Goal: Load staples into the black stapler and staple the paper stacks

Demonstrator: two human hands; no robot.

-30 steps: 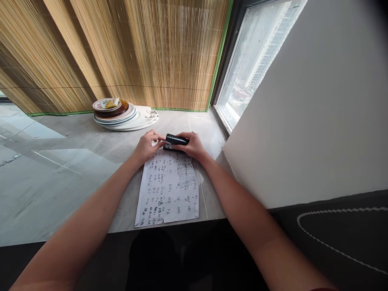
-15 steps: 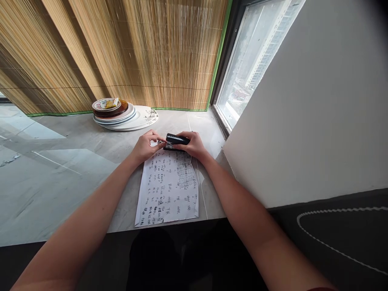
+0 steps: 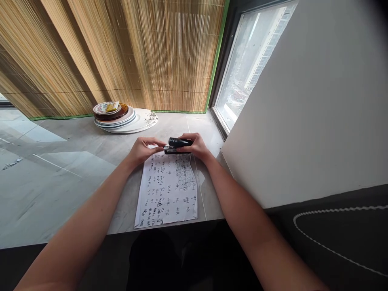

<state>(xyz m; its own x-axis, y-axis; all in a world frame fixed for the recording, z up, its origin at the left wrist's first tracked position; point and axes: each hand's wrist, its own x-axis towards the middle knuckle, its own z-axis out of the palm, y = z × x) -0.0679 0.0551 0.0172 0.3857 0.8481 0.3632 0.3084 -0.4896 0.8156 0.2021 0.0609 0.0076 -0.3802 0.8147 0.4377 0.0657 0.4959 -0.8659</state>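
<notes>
My right hand [image 3: 197, 146] is wrapped round a black stapler [image 3: 181, 142], thumb on the near side and fingers over the far side. The stapler's top arm is lifted from its base at the left end, where a silver metal part shows. My left hand [image 3: 143, 150] is closed, its thumb and forefinger pinched at that end; what is between the fingertips is too small to make out. Beneath the stapler and toward me lies a white sheet of paper [image 3: 166, 190] covered in handwriting, perhaps with more sheets under it.
A stack of plates [image 3: 115, 115] with a crumpled yellow-and-white wrapper on top stands at the back left, on a white oval platter [image 3: 145, 121]. Behind is a bamboo blind [image 3: 136, 56]. A white wall [image 3: 303, 121] and window [image 3: 245, 60] bound the right side of the grey marbled ledge [image 3: 75, 161].
The stapler has shifted slightly to the right with my right hand. My left fingers stay at its left end, with the forefinger straighter. The view has tilted slightly.
</notes>
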